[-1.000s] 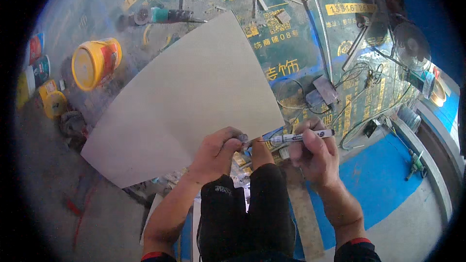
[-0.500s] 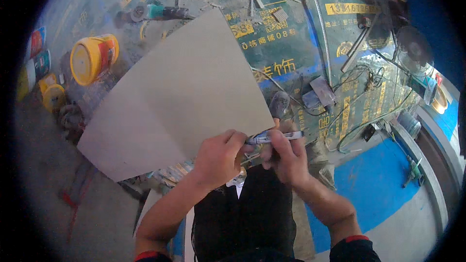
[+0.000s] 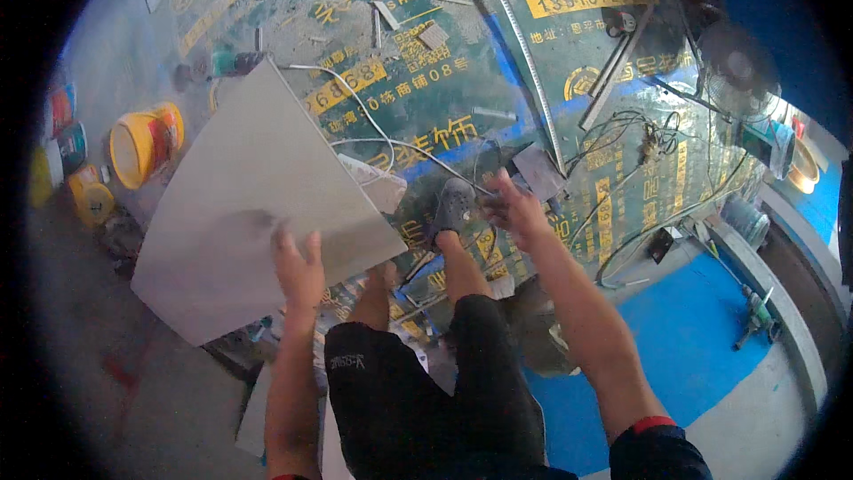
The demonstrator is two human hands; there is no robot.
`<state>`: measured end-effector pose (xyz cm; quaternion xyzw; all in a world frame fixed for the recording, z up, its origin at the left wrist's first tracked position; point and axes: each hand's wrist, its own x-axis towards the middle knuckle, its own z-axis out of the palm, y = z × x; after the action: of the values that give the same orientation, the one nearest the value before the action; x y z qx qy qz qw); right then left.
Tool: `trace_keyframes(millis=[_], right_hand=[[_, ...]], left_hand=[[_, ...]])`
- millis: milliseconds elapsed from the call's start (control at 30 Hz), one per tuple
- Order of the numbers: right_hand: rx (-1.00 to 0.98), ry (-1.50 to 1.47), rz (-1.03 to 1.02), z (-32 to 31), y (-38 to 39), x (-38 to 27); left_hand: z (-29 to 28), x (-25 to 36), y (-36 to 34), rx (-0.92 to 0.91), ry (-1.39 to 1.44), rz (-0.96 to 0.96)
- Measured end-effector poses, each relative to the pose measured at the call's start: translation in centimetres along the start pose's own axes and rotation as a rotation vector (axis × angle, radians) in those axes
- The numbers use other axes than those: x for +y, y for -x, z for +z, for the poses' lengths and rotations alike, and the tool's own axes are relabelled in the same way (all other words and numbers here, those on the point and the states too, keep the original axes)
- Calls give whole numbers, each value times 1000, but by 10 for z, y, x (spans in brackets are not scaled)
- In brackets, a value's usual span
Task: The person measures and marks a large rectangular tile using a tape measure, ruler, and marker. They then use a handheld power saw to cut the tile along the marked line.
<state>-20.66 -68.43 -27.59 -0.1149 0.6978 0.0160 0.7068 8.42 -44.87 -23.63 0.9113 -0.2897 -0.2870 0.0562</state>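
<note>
My left hand is over the lower part of a large pale tile with a pointed outline. Its fingers are stretched apart; whether they touch the tile I cannot tell. My right hand reaches forward past the tile's right corner, fingers apart and holding nothing I can see. Just beyond it, a slim pale pen shows against the green printed floor sheet. My shoe is planted between the tile and my right hand. A grey block-like piece lies beside that hand.
Yellow buckets stand at the far left. A power tool lies behind the tile's tip, its white cable trailing past the edge. A long metal strip, a fan and a green drill are to the right.
The pen has left my hands and is now farther forward. My hands have parted: the left moved over the tile, the right forward. The view has shifted, and more of my legs shows.
</note>
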Motion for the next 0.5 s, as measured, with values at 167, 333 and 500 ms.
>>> trace_keyframes(millis=[167, 333, 500], right_hand=[[456, 21, -59, -199, -115, 97], [517, -301, 4, -385, -204, 186], [336, -849, -33, -283, -226, 136]], left_hand=[[-6, -96, -48, 224, -208, -157], [-4, -172, -118, 490, -56, -8], [-29, -215, -111, 588, 22, 34]])
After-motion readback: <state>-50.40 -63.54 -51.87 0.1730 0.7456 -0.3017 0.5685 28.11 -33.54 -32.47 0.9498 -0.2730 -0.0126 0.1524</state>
